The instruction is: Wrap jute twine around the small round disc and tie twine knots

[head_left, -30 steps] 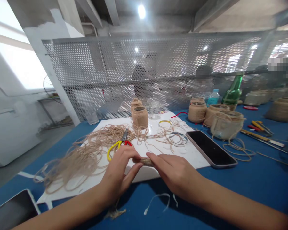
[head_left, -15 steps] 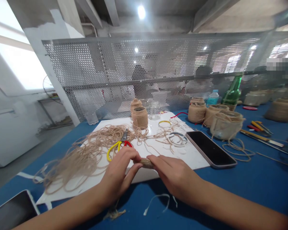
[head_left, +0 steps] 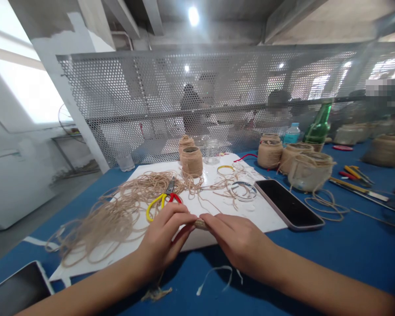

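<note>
Nearest, a frayed twine scrap (head_left: 157,294) lies on the blue table (head_left: 182,281). Beyond it, a short twine-wrapped piece (head_left: 200,224) bridges the narrow gap between the hands: the left hand (head_left: 164,232) pinches one end between thumb and fingers, and the right hand (head_left: 240,237) closes over the other, its thumb hidden; only the middle shows. Farther off lie a yellow-and-red-handled tool (head_left: 169,193) and loose twine (head_left: 128,197), then a twine-wrapped jar (head_left: 192,163) before a perforated screen (head_left: 164,87).
</note>
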The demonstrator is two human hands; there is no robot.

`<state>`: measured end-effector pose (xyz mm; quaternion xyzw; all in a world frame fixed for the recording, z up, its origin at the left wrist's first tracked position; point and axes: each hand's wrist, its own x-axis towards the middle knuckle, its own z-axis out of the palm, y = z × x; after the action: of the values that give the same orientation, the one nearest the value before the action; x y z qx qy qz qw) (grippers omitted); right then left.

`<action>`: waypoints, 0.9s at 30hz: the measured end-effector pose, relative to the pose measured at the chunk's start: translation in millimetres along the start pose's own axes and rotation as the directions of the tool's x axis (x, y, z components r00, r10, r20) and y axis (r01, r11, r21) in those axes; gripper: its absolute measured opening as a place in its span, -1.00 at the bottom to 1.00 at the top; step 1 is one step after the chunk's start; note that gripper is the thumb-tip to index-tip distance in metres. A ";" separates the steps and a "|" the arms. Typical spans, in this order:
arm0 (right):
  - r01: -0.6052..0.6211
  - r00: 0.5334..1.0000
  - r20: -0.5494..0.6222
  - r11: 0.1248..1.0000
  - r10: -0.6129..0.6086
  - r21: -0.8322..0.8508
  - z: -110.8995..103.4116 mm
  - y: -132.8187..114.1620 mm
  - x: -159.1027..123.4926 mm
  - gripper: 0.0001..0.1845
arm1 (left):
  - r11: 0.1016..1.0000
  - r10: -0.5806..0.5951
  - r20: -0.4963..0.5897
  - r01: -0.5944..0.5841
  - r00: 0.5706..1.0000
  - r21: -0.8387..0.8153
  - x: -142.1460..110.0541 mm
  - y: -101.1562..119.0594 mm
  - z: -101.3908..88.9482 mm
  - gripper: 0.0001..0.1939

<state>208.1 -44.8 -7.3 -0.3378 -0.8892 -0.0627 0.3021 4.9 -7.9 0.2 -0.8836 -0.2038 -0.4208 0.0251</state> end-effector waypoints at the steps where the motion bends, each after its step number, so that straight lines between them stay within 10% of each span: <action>1: 0.003 1.000 -0.008 1.000 -0.003 0.004 -0.1 -0.2 0.0 -0.60 | 1.000 0.029 -0.015 -0.029 0.999 0.005 -0.1 -0.5 -0.3 -0.74; 27: 0.051 0.997 -0.052 0.992 -0.058 -0.119 -4.2 0.4 3.4 -0.61 | 0.997 -0.014 0.088 0.007 0.996 0.073 0.3 -1.5 -1.6 -0.73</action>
<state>208.4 -43.9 -2.0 -0.3286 -0.8842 -0.1323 0.3045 3.3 -6.7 1.3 -0.8988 -0.2245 -0.3736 0.0458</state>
